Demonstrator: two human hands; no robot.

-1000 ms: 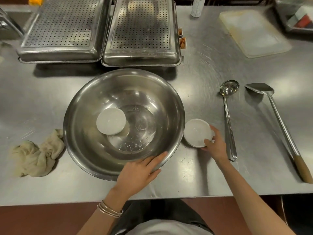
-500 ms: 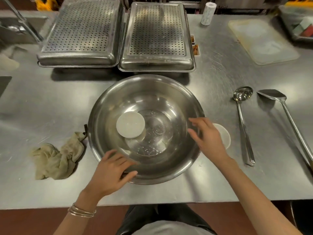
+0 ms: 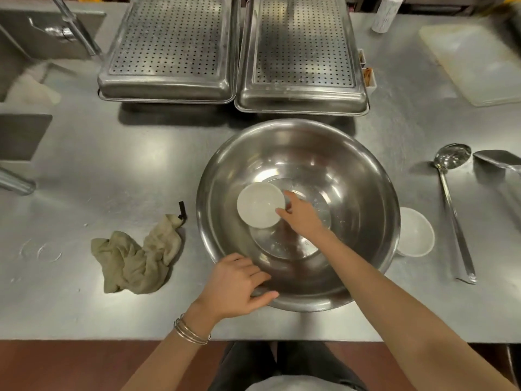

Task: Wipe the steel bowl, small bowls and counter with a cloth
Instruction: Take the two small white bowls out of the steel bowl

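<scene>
Two digits of the right hand (image 3: 303, 218), forefinger and thumb, are spread against the right rim of a small bowl (image 3: 258, 206); whether they pinch it cannot be told. It sits inside the steel bowl (image 3: 352, 176), whose near rim the left hand (image 3: 234, 286) rests on, fingers relaxed. A second small bowl (image 3: 415, 232) stands just right of the steel bowl, and the cloth (image 3: 138, 258) lies crumpled on the counter (image 3: 112, 165) to its left.
</scene>
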